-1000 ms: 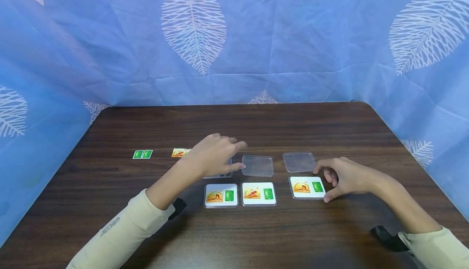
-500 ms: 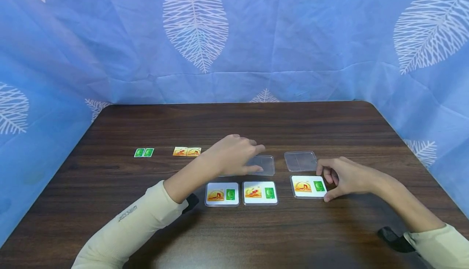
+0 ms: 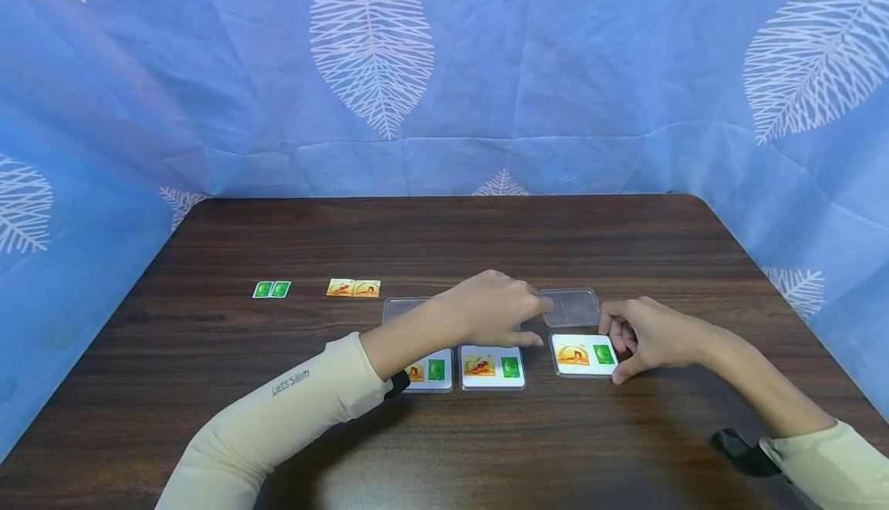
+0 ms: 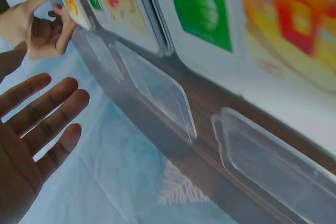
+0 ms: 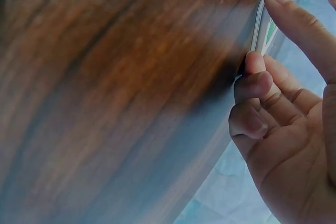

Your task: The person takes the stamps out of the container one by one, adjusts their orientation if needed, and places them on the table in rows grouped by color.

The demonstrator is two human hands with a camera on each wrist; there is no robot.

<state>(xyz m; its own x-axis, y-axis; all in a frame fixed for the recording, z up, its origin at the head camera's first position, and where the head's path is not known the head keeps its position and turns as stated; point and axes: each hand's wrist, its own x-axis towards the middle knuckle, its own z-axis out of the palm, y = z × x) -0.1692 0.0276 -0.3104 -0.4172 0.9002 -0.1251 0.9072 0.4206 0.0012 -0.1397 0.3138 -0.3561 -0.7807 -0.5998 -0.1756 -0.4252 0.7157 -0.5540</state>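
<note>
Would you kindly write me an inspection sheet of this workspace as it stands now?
Surface: dark wood-grain table.
Job's things: left case, partly hidden by the left sleeve, middle case and right case, each face showing orange and green on white; three clear trays behind them; two green cards and two orange cards loose, toward the left.
Clutter: nothing seen.
Left hand: above the table, holding nothing.
Right hand: grips the right case at its right edge.
Cables: nothing seen.
Surroundings: blue fabric with white leaf prints.
</note>
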